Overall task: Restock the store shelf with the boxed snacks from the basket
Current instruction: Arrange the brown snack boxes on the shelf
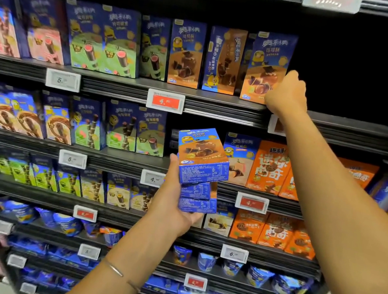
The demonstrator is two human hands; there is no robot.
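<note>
My left hand (173, 200) holds a stack of three blue and orange snack boxes (201, 166) in front of the middle shelves, thumb on the stack's left side. My right hand (286, 93) reaches up to the upper shelf (221, 102) and holds the right edge of a matching blue and orange box (265, 66), which stands tilted at the right end of the row. To the right of that box the shelf is dark and bare. The basket is not in view.
Rows of blue snack boxes fill the upper and middle shelves to the left. Orange boxes (270, 167) stand on the shelves at mid right. Blue bagged snacks (256, 275) lie on the lower shelves. Price tags (165, 101) line the shelf edges.
</note>
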